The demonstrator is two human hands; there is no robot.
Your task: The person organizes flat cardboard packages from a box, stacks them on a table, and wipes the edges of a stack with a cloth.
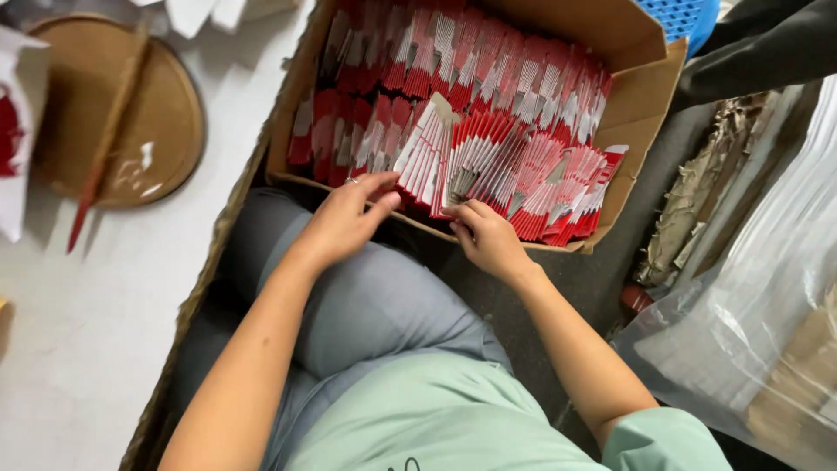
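1. Pale green shirt (436,419) and grey trousers (366,305) fill the near edge, both forearms stretching up to a cardboard box (641,96) resting against the knees.
2. Left hand (344,222) sits at the box's near rim, fingers curled, thumb and fingertips pinching the bottom of a packet (423,148).
3. That packet is slim, red and white striped, tilted and lifted slightly above its neighbours.
4. Right hand (488,237) grips the next bundle (479,161) from below, fingers clenched round its lower ends.
5. Rows of identical packets pack the box, standing on edge.
6. Off left, a round wooden board (166,131) lies on the white floor (78,331).
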